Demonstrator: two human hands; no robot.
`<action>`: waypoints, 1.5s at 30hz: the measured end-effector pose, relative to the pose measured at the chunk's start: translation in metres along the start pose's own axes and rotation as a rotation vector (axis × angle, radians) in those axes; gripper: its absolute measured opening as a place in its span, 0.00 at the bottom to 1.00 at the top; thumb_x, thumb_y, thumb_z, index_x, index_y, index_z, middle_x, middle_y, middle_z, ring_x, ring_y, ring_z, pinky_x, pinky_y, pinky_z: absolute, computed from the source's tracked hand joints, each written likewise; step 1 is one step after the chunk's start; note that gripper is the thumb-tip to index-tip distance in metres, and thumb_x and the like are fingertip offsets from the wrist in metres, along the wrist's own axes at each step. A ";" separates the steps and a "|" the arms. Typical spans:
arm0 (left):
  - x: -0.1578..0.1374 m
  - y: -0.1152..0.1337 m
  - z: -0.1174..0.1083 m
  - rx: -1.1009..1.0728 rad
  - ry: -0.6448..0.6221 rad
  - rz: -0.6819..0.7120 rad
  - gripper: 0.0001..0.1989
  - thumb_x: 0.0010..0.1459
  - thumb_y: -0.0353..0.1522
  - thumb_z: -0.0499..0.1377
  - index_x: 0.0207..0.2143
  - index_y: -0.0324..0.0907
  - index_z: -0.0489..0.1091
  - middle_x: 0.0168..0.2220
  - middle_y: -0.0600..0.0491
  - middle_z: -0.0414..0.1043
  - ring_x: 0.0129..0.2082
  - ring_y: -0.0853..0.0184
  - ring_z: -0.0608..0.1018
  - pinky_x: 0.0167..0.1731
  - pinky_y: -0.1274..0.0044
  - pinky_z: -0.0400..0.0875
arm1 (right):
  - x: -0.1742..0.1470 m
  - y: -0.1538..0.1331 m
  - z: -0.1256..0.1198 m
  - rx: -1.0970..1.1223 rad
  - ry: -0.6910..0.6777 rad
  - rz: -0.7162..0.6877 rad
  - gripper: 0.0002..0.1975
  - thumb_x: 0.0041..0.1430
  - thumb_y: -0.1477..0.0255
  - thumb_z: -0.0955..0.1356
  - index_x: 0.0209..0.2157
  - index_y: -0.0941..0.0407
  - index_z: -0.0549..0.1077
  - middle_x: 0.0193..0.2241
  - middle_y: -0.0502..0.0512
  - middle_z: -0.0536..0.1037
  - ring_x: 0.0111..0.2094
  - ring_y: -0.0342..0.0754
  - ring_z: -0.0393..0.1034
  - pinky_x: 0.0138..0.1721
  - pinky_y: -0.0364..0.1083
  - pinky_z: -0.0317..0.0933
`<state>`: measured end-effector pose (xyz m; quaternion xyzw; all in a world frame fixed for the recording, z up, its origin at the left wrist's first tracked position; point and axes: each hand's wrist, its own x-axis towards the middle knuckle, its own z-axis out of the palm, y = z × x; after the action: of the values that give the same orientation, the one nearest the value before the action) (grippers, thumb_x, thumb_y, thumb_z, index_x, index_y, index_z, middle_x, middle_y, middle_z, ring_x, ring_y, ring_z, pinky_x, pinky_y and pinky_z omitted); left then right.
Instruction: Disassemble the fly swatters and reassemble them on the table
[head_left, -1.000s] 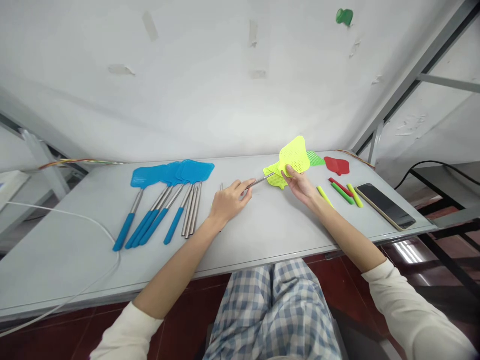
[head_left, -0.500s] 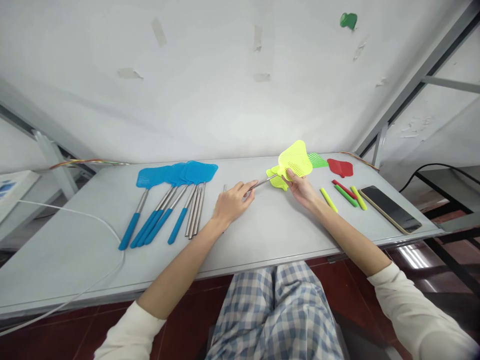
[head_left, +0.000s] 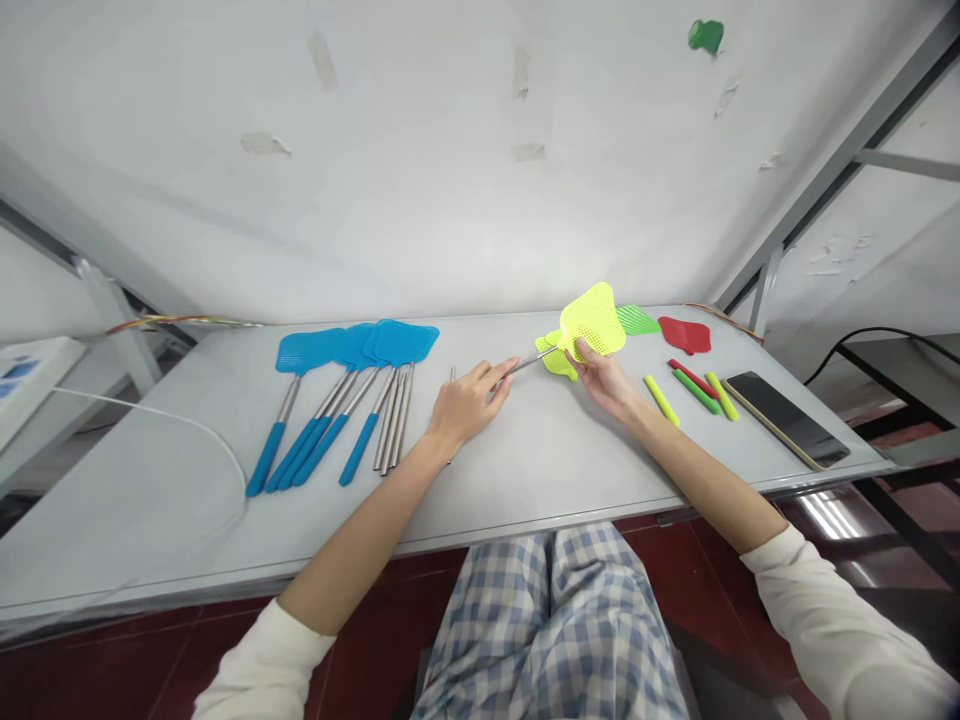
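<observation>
Gripping a rod (head_left: 534,359) in the left hand (head_left: 469,402), pinching close to one end and aiming the other end up and right. Grasping a yellow head (head_left: 594,318) by its neck in the right hand (head_left: 602,382), holding it tilted above the tabletop (head_left: 540,470), right of centre and nearer the back edge. Bringing rod tip and neck together there; not telling seated from merely touching at this angle. Overlapping a second yellow head (head_left: 561,369) just below, in this view. Seeing a loose rod (head_left: 452,375) mostly hidden by the left hand. Along the back edge, going right: passing a green head (head_left: 639,320), then reaching a red head (head_left: 685,335) by the back right corner. Nearer the right edge, finding a yellow grip (head_left: 661,401) lying apart, then a red grip (head_left: 691,377), a green grip (head_left: 696,391) and another yellow grip (head_left: 722,396) bunched just beside a phone (head_left: 786,418). On the left half, noting blue swatters (head_left: 309,351) fanning out, pointing heads at the back edge and handles at the front edge, with bare rods (head_left: 393,422) lying just right of the handles. Spotting a white cable (head_left: 191,427) curving in from the left edge.
</observation>
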<state>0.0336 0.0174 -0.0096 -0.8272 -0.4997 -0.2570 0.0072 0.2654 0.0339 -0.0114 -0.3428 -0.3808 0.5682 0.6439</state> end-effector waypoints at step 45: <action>-0.049 -0.026 -0.011 0.156 -0.124 -0.469 0.30 0.54 0.23 0.48 0.61 0.34 0.59 0.61 0.30 0.56 0.59 0.44 0.64 0.53 0.56 0.61 | -0.037 0.046 0.094 -1.653 -0.845 -0.611 0.21 0.65 0.75 0.58 0.55 0.50 0.71 0.47 0.64 0.67 0.44 0.54 0.61 0.45 0.51 0.54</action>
<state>-0.0104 -0.0128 -0.0270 -0.6998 -0.6957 -0.1609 -0.0195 0.1584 0.0035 -0.0105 -0.3408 -0.9310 0.0067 0.1304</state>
